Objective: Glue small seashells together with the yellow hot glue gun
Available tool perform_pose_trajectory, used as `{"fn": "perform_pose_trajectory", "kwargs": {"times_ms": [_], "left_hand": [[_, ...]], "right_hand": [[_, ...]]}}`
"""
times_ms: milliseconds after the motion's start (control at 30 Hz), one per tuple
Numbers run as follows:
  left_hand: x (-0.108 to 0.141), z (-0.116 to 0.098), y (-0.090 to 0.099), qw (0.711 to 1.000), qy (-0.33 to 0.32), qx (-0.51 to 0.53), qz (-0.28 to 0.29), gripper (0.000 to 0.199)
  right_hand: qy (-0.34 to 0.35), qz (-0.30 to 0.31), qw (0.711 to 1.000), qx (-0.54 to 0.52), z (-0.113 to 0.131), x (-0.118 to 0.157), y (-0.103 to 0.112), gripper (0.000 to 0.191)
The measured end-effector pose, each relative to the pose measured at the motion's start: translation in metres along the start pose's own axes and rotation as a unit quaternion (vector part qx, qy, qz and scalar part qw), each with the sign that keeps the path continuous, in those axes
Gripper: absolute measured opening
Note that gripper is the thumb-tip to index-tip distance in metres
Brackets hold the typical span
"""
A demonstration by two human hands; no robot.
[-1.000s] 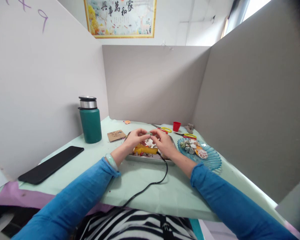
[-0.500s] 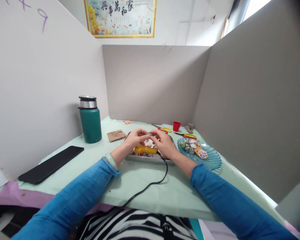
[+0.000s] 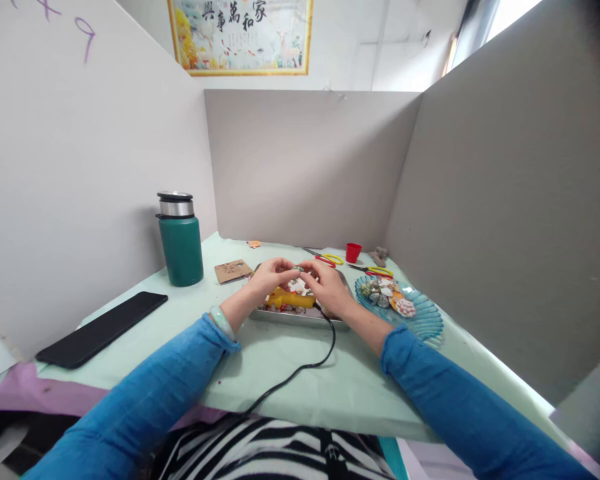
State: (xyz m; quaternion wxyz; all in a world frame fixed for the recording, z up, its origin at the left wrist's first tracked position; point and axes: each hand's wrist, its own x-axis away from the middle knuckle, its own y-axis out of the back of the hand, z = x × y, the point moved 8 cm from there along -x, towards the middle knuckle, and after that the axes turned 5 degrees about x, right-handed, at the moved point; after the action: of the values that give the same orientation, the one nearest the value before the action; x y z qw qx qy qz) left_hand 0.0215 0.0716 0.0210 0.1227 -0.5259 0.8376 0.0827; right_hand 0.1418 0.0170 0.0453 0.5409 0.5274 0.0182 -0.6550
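Observation:
My left hand [image 3: 274,275] and my right hand [image 3: 325,280] meet over a metal tray [image 3: 285,316]. Between their fingertips they pinch a small green shell [image 3: 298,269], mostly hidden by the fingers. Below the hands a yellow glue gun [image 3: 293,299] lies in the tray, its black cord [image 3: 307,366] running over the table's near edge. Bits of shell and other small pieces, too small to tell apart, are around it. Right of my right hand, a blue scalloped glass plate [image 3: 427,325] bears several shells [image 3: 383,295].
A green bottle [image 3: 181,252] and a black flat case [image 3: 104,329] are on the left. A brown card [image 3: 233,271] lies left of the tray. Behind it are two pairs of scissors [image 3: 331,258] and a red cup [image 3: 353,253]. Grey partitions [image 3: 310,167] surround the table.

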Motion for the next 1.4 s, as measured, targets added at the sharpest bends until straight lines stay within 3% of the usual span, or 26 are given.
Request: {"fn": "perform_pose_trajectory", "kwargs": {"times_ms": [567, 1033, 1400], "left_hand": [[-0.002, 0.004, 0.004, 1.000, -0.004, -0.005, -0.030, 0.042], [0.000, -0.003, 0.001, 0.999, -0.029, 0.013, -0.005, 0.038], [0.000, -0.003, 0.001, 0.998, -0.025, 0.056, -0.008, 0.037]], "right_hand": [[0.001, -0.012, 1.000, 0.017, 0.002, 0.000, 0.003, 0.017], [0.007, -0.013, 1.000, 0.009, 0.000, 0.000, 0.001, 0.016], [-0.061, 0.024, 0.995, -0.073, -0.014, 0.002, -0.008, 0.024]]}}
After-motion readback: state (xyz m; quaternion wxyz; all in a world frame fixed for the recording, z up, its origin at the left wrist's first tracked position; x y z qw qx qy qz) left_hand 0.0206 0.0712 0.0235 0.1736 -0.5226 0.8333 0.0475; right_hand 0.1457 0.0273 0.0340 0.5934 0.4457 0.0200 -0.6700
